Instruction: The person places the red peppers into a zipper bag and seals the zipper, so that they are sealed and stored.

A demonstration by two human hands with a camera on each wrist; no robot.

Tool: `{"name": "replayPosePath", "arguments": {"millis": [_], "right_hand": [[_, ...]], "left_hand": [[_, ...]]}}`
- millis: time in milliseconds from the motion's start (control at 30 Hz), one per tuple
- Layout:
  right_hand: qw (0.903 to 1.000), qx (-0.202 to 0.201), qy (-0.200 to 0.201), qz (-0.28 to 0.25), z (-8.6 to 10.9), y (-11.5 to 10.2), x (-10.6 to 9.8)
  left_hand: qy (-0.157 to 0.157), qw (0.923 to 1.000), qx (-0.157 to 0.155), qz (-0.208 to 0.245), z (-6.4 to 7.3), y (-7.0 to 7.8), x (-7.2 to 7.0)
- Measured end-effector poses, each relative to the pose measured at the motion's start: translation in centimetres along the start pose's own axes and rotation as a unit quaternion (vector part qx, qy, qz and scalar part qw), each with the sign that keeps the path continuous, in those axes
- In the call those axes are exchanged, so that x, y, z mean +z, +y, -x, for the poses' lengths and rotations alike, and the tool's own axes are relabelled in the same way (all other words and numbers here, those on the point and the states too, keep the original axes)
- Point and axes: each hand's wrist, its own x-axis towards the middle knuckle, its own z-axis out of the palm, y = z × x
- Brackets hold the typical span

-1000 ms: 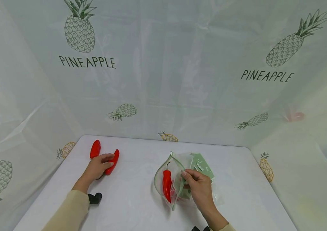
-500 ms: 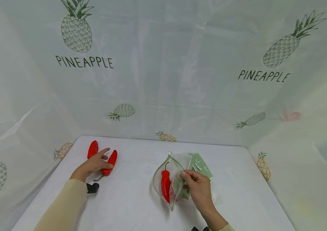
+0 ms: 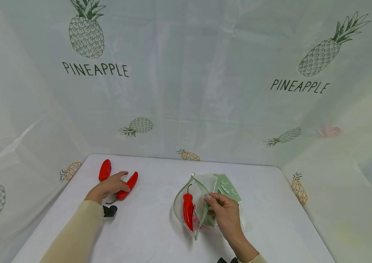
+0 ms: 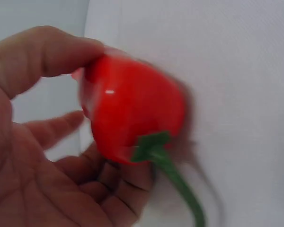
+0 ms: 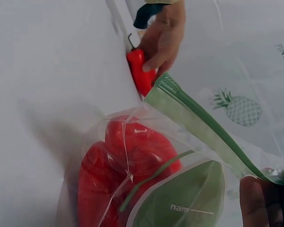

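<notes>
My left hand point(image 3: 111, 186) grips a red chili pepper point(image 3: 131, 185) at the left of the table, thumb on one side and lower fingers curled under it. In the left wrist view, the pepper's point(image 4: 132, 104) green stem point(image 4: 173, 175) points away from the palm. My right hand point(image 3: 228, 215) pinches the green zip edge of a clear zip bag point(image 3: 178, 210), whose mouth gapes. One red pepper point(image 3: 188, 212) shows through the mouth, stem up. In the right wrist view, more than one red pepper point(image 5: 137, 146) lies inside the bag, behind a green printed label point(image 5: 189, 198).
Another red pepper point(image 3: 105, 170) lies on the white table point(image 3: 153, 226) near its back left corner, just beyond my left hand. A pale curtain point(image 3: 186, 91) printed with pineapples stands behind the table and along its sides.
My left hand has shifted from above the chili pepper to a hold around it, and the pepper's tip has swung slightly right. The right hand and bag have barely moved.
</notes>
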Motion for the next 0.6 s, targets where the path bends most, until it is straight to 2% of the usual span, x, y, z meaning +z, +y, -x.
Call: {"name": "replayPosePath", "arguments": {"millis": [100, 233, 367, 467, 600], "right_hand": [[1.0000, 0.000, 0.000, 0.001, 0.0, 0.0, -0.1], [1.0000, -0.003, -0.003, 0.007, 0.0, 0.0, -0.1], [0.9999, -0.006, -0.005, 0.013, -0.1, 0.1, -0.1], [0.9999, -0.004, -0.005, 0.011, -0.1, 0.1, -0.1], [0.9999, -0.001, -0.004, 0.009, 0.0, 0.1, -0.1]], "left_hand": [[-0.001, 0.9994, -0.010, -0.034, 0.0, 0.3, 0.0], [-0.004, 0.9991, -0.010, -0.040, 0.3, 0.2, 0.0], [-0.004, 0.9996, -0.002, 0.028, 0.7, -0.1, 0.0], [0.008, 0.9954, 0.010, 0.095, 1.0, -0.2, 0.1], [0.040, 0.9895, 0.043, 0.132, 1.4, -0.2, 0.6]]}}
